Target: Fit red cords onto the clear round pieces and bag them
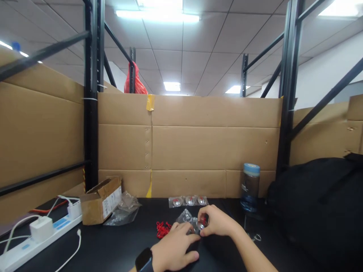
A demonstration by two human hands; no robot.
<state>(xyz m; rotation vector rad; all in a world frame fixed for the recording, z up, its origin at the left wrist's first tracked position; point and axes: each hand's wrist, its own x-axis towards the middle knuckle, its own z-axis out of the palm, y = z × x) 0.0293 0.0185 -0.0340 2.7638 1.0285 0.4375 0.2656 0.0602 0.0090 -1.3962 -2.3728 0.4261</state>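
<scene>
My left hand [177, 245], with a dark watch [144, 260] on its wrist, lies low over the black table. Its fingers are spread, and the fingertips rest at a crinkled clear plastic bag [185, 216]. Just to the right, my right hand [217, 221] pinches a small round shiny piece with red in it [201, 225] between thumb and fingers. Its exact kind is too small to make out. A bundle of red cord [162, 229] lies left of the bag. Behind both hands is a row of round shiny pieces in clear wrapping [189, 201].
On the left stand an opened cardboard box [99, 202], a clear plastic sheet [124, 211] and a white power strip [42, 241] with chargers. At right are a blue-lidded bottle [250, 187], a small metal ring [257, 237] and a black bag [314, 204]. Cardboard panels [187, 147] wall the back.
</scene>
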